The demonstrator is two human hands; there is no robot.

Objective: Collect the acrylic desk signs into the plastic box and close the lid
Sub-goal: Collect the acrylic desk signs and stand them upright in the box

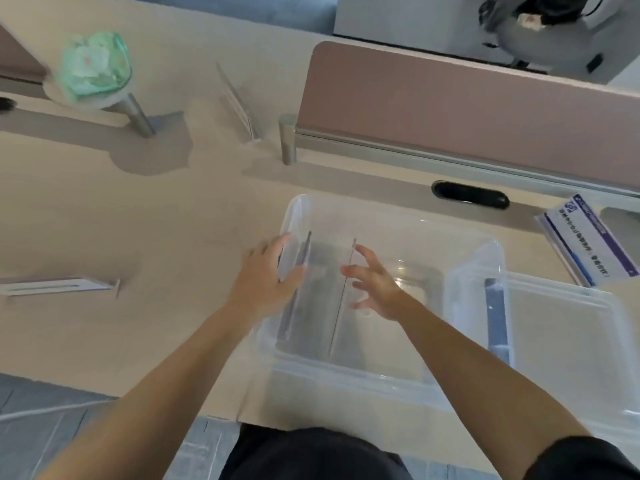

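The clear plastic box (391, 216) stands in front of me on the desk. Two acrylic signs stand on edge inside it: one (302, 258) leans against the left wall, the other (341, 306) is upright near the middle. My left hand (266, 282) clasps the box's left wall, thumb inside by the leaning sign. My right hand (377, 289) hovers open, fingers spread, just right of the middle sign. The clear lid (571, 344) lies to the right of the box. Three more signs rest on the desk: far (239, 105), left (59, 285), and a blue-printed one at right (588, 237).
A pink desk divider (467, 109) runs behind the box, with a black cable slot (471, 195) below it. At the far left, a green bag (93, 67) sits on a round stand. The desk's front edge is near my body.
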